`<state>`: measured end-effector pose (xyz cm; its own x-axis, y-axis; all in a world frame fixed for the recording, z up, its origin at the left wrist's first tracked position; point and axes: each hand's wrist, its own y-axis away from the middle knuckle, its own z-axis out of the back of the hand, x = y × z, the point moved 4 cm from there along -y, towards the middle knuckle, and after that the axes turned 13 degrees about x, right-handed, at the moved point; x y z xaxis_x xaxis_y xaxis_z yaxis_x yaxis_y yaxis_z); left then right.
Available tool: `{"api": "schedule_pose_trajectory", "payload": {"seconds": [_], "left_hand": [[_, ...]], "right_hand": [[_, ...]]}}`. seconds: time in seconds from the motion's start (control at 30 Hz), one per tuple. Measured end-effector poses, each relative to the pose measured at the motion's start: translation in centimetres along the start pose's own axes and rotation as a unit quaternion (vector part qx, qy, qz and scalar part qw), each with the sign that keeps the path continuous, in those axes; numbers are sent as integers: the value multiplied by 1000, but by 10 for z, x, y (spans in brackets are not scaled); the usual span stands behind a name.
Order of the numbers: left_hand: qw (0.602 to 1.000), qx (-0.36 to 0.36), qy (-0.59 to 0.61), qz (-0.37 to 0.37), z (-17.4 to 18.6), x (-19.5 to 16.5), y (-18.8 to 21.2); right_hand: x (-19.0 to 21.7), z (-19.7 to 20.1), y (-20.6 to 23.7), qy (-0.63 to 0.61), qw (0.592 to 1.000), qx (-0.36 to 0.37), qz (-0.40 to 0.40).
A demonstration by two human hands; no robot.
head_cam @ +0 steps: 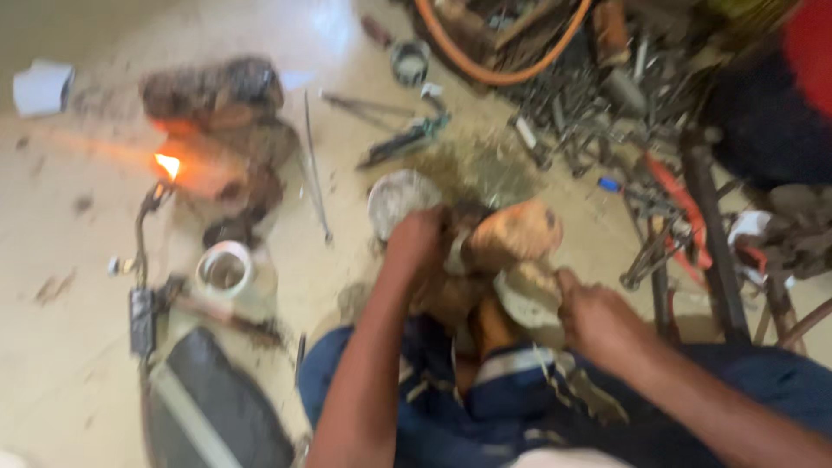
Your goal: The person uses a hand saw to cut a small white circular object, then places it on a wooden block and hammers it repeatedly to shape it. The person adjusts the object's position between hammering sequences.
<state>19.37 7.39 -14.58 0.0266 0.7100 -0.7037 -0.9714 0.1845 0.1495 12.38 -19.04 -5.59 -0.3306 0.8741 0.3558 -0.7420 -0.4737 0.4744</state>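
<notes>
The picture is motion-blurred. My left hand [418,243] is closed around the left end of a brownish rounded object [513,234] held above my knees. My right hand [594,314] is closed just below and to the right of it, next to a pale flat piece [526,293]; what it grips is too blurred to tell. A grey round tin [400,198] sits on the floor just beyond my left hand. My legs in dark blue clothing [511,390] fill the bottom of the view.
A small flame [167,165] burns at the tip of a torch on the left, by dark bricks [217,91]. A white tape roll [224,270] and a dark flat bag [217,403] lie lower left. Metal tools and an orange hose [503,76] crowd the upper right.
</notes>
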Motion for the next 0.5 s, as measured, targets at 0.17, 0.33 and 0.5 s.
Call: {"api": "schedule_pose_trajectory", "payload": {"seconds": [0.17,0.33,0.5], "left_hand": [[976,170,-133,-20,-5,16,-41],[996,80,-28,-8,-10,26,-13],[999,-35,15,-39,-12,26,2]], "right_hand": [[-6,33,22,-73,988,33,-133],[6,38,29,52,981,-187,25],[-2,18,4,13,998,8,-60]]}}
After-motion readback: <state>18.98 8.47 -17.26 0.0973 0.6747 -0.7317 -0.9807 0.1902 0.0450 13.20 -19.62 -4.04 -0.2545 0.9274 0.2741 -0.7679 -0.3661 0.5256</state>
